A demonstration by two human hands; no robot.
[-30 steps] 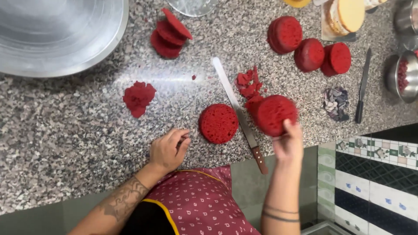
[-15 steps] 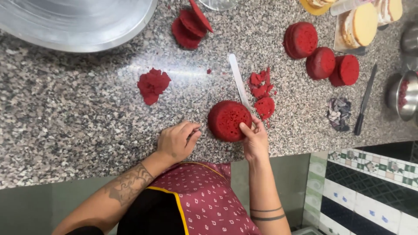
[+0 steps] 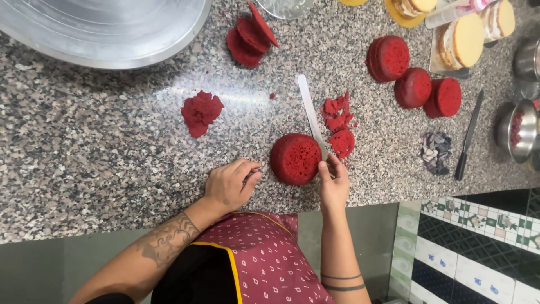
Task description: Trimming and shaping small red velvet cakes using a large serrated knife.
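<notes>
Right hand (image 3: 334, 186) grips long knife with pale blade (image 3: 310, 110) near handle, fingers closed around it, touching round red sponge cake layer (image 3: 296, 159) on right side. Left hand (image 3: 230, 184) half curled, holding nothing, rests on speckled granite counter (image 3: 101, 141) just beside cake. Cake lies near counter front edge, flat face up. Looks light, soft, crumbly; better hold at sides, gently. Round, so no long axis. Knife points away from person, slightly left.

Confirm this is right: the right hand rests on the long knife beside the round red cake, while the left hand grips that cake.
Not quite. In the head view, the left hand lies on the granite counter, apart from the round red cake. The right hand does rest on the long knife beside it.
</notes>
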